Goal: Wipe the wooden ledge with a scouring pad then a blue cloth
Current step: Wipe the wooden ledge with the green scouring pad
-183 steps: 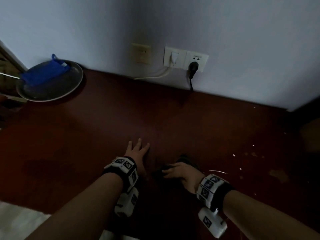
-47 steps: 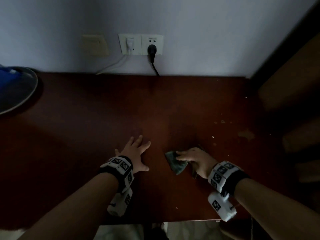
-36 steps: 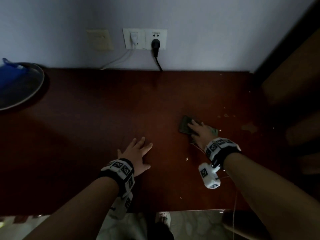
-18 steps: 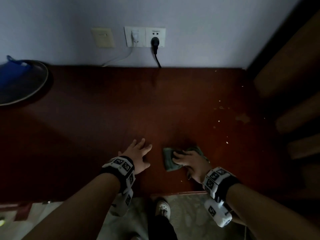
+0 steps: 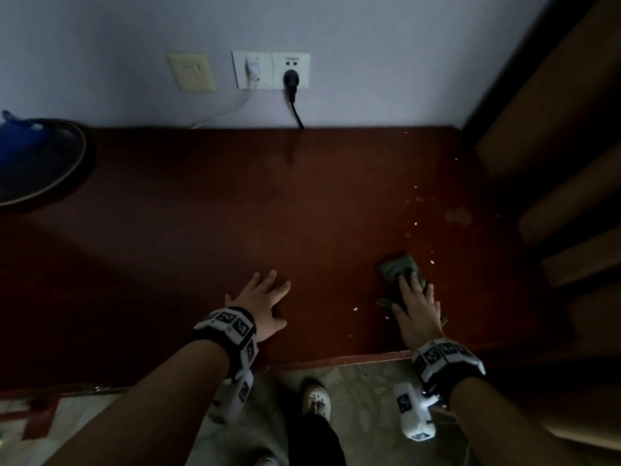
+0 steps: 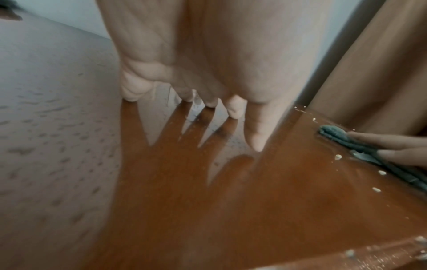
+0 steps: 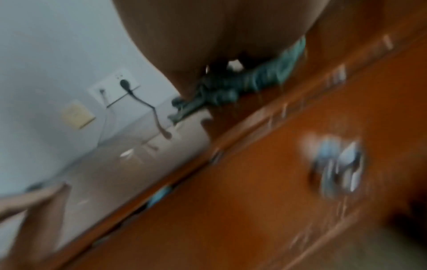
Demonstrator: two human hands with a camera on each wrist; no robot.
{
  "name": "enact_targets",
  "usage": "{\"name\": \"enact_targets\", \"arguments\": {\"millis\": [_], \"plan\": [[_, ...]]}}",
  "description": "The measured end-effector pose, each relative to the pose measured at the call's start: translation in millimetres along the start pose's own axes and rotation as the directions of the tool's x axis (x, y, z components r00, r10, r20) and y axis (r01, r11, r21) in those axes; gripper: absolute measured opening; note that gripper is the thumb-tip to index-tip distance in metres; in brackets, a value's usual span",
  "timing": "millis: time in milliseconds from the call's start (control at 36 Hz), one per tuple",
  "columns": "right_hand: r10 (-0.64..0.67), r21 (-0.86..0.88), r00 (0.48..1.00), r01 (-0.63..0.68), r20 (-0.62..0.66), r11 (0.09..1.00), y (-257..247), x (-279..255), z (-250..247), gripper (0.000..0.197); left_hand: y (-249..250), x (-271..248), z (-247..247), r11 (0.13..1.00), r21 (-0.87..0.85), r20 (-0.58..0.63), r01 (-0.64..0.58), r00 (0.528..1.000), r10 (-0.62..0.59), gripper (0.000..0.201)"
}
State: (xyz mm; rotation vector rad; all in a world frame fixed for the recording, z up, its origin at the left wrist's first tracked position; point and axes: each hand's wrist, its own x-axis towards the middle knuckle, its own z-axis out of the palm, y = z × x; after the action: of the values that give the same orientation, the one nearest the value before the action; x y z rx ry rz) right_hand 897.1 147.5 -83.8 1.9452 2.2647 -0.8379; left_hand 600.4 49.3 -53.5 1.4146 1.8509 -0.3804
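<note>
The dark red wooden ledge (image 5: 235,203) runs along the wall. My right hand (image 5: 415,306) lies flat with straight fingers on a green scouring pad (image 5: 395,269), pressing it to the ledge near the front right. The left wrist view shows the pad (image 6: 335,137) under those fingertips (image 6: 374,139); in the blurred right wrist view the pad (image 7: 242,84) bunches under the palm. My left hand (image 5: 262,302) rests flat and spread on the ledge (image 6: 254,201) to the pad's left. The blue cloth (image 5: 20,142) lies in a round metal tray (image 5: 64,169) at far left.
Pale crumbs (image 5: 416,216) and a dull stain (image 5: 457,215) mark the ledge's right part. Wall sockets with a black plug (image 5: 290,77) and a white plug (image 5: 252,67) sit behind. A wooden slatted structure (image 5: 554,196) stands at the right. My shoe (image 5: 316,400) is below the front edge.
My right hand has slid the scouring pad right and slightly away from me since half a second ago, continuing back-and-forth strokes. The left hand has stayed flat in place.
</note>
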Motion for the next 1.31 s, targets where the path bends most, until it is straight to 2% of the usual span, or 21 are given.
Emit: {"name": "enact_targets", "arguments": {"millis": [56,139,306,417,500,528,556,583,611,667,722,778,833,889,944,1056,1194,1306], "plan": [[0.039,0.008,0.999,-0.039,-0.03,0.999,-15,-8,10,0.06,-1,-1,2,1.0,-0.003,0.0,-0.001,1.0,0.001,0.072],[0.012,0.012,1.0,-0.011,-0.021,1.0,-38,-19,23,0.058,-3,-3,5,1.0,-0.013,-0.002,-0.003,1.0,0.003,0.066],[-0.222,-0.022,0.975,0.223,0.025,0.975,-79,-37,45,0.05,-7,-13,12,0.999,-0.022,-0.017,-0.027,1.0,0.027,0.068],[-0.396,-0.029,0.911,0.402,0.119,0.915,-89,-42,51,0.049,-12,-21,16,0.997,-0.06,-0.02,-0.039,0.999,0.038,0.073],[-0.461,-0.09,0.815,0.519,0.351,0.85,-84,-34,47,0.055,-17,-26,20,0.995,-0.08,-0.03,-0.053,0.998,0.051,0.072],[-0.491,-0.021,0.779,0.541,0.39,0.841,-81,-33,44,0.059,-18,-27,21,0.995,-0.079,-0.033,-0.059,0.998,0.056,0.072],[-0.528,0.099,0.763,0.534,0.372,0.84,-77,-34,40,0.06,-19,-28,22,0.995,-0.075,-0.036,-0.065,0.997,0.062,0.071],[-0.538,0.2,0.784,0.5,0.31,0.843,-72,-36,35,0.055,-20,-28,23,0.995,-0.069,-0.038,-0.067,0.997,0.065,0.071],[-0.518,0.263,0.826,0.461,0.221,0.847,-68,-38,28,0.049,-20,-29,24,0.996,-0.062,-0.04,-0.067,0.997,0.065,0.071],[-0.415,0.341,0.908,0.371,0.065,0.864,-58,-39,18,0.045,-20,-29,25,0.997,-0.044,-0.045,-0.067,0.997,0.065,0.07],[-0.296,0.45,0.954,0.286,-0.049,0.846,-49,-33,11,0.048,-20,-28,26,0.997,-0.03,-0.044,-0.066,0.997,0.065,0.07],[-0.151,0.546,0.977,0.209,-0.15,0.812,-39,-24,7,0.053,-19,-27,26,0.998,-0.021,-0.038,-0.064,0.997,0.063,0.07],[-0.024,0.478,0.983,0.11,-0.183,0.871,-31,-18,5,0.052,-19,-26,26,0.998,-0.017,-0.03,-0.06,0.998,0.059,0.069],[0.034,0.315,0.993,0.003,-0.113,0.949,-28,-14,9,0.054,-19,-25,25,0.998,-0.013,-0.029,-0.06,0.998,0.06,0.069],[0.012,0.187,0.996,0.006,-0.094,0.982,-33,-12,19,0.056,-19,-26,25,0.998,-0.012,-0.028,-0.063,0.998,0.062,0.068],[-0.006,0.134,0.997,0.016,-0.078,0.991,-59,-12,35,0.057,-19,-27,26,0.998,-0.016,-0.039,-0.062,0.997,0.061,0.068],[-0.206,0.033,0.978,0.206,0.023,0.978,-82,-20,43,0.054,-19,-27,24,0.997,-0.048,-0.036,-0.068,0.997,0.067,0.067],[-0.391,-0.018,0.91,0.397,0.135,0.918,-93,-39,50,0.053,-18,-29,23,0.992,-0.104,-0.049,-0.067,0.997,0.062,0.068]]}}
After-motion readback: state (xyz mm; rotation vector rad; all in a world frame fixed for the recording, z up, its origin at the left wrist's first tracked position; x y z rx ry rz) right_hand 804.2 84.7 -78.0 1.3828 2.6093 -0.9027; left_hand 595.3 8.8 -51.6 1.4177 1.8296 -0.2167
